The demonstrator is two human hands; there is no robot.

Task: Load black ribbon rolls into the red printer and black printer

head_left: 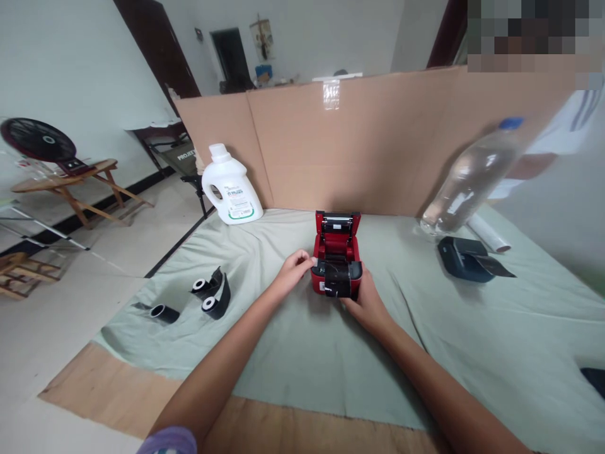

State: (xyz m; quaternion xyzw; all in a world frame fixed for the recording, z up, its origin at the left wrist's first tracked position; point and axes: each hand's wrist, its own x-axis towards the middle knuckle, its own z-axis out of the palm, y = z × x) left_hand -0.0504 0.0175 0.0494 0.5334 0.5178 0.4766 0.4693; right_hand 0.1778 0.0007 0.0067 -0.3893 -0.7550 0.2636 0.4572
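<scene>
A small red and black label printer [336, 243] stands on the cloth in front of me with its lid raised. A strip of black roll paper [337, 280] lies over its front edge and hangs down. At the printer's front left corner, the fingers of my left hand [297, 266] are bent, thumb and fingertips on the casing. My right hand [368, 304] grips the lower right side, its far fingers hidden behind the body. To the left lie two black rolls with white cores [208, 296], joined by a loose black strip, and a separate black roll [164, 313].
A second, dark printer [466, 260] with a black strip sits at right, beside a white roll [490, 234] and a large water bottle [472, 180]. A white detergent jug [232, 189] stands back left. Behind rises a cardboard panel [350, 151]; a person is beyond it at right.
</scene>
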